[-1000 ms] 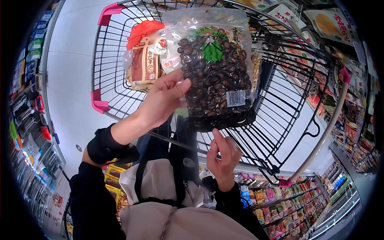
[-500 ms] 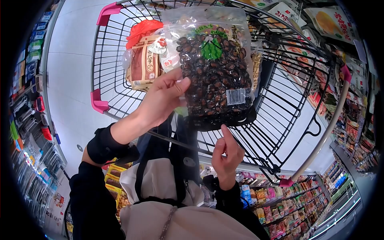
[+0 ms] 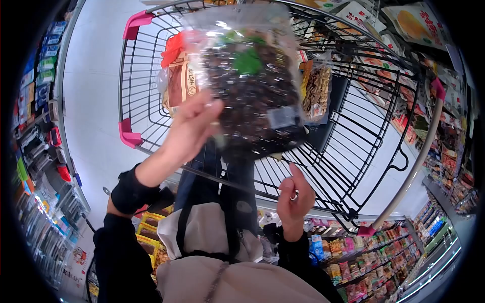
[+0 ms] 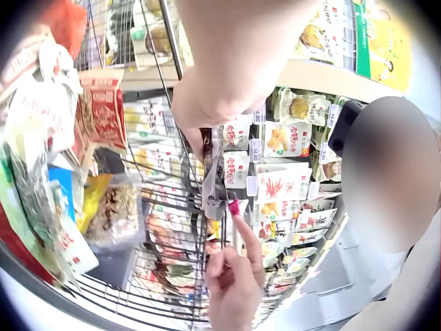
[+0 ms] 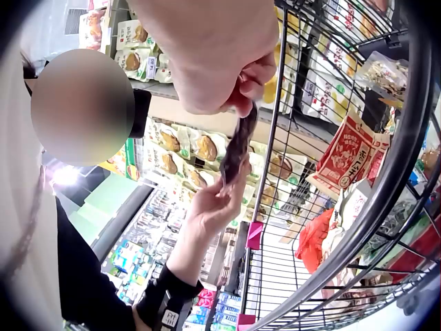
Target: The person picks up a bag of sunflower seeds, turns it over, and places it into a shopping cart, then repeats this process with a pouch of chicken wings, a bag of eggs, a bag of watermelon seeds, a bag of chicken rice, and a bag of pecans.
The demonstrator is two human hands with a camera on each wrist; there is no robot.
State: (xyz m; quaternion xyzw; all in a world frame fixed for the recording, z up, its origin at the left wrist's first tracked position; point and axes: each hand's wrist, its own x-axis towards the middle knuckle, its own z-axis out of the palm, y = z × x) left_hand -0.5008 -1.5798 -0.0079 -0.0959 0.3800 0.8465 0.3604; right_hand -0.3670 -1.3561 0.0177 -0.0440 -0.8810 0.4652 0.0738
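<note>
Bag of seeds [image 3: 255, 96] shifted left, 1 hand [image 3: 194, 126] gripping

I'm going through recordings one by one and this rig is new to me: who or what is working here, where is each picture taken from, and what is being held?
There is no machine: a person works with two bare hands. The head picture looks down from a head-worn camera; the other two come from cameras on the left and right wrists. The left hand grips the side of a clear plastic bag of dark seeds with a green mark. The right hand holds nothing, its index finger extended near the bag's bottom edge. Below is a black wire shopping cart with pink corners, containing a red plastic bag, a brown-and-cream packet and other packets.
</note>
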